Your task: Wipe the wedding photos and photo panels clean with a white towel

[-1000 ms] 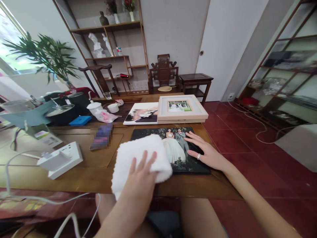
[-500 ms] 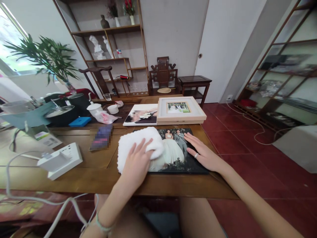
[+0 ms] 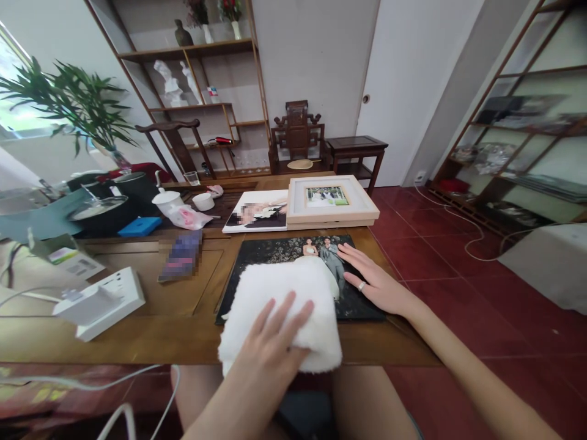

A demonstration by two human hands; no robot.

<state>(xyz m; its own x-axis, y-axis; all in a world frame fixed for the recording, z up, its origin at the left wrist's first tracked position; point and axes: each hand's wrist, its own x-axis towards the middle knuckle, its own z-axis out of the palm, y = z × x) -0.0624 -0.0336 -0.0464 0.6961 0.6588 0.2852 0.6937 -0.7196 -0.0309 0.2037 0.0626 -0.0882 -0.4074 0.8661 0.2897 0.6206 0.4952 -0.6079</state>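
Observation:
A black-edged wedding photo panel (image 3: 270,247) lies flat on the wooden table, showing a couple in a white gown and a grey suit. My left hand (image 3: 277,342) holds a folded, fluffy white towel (image 3: 284,284) against the panel's lower part, fingers spread over the top and thumb along the side. The towel covers much of the gown and reaches past the panel's near edge. On the panel's right side rests my right hand (image 3: 373,282), fingers stretched out, a ring on one of them. It holds nothing.
Behind the panel lie a boxed framed photo (image 3: 296,211) and a white-edged photo print (image 3: 229,227). To the left are a white power strip (image 3: 110,305), a blurred purple packet (image 3: 181,256), a blue box (image 3: 140,226) and a white teapot (image 3: 167,200). Cables hang at the front left.
My left hand has drawn the towel toward me and rightward, uncovering the panel's upper left. My right hand stays at the same spot. The view has shifted slightly.

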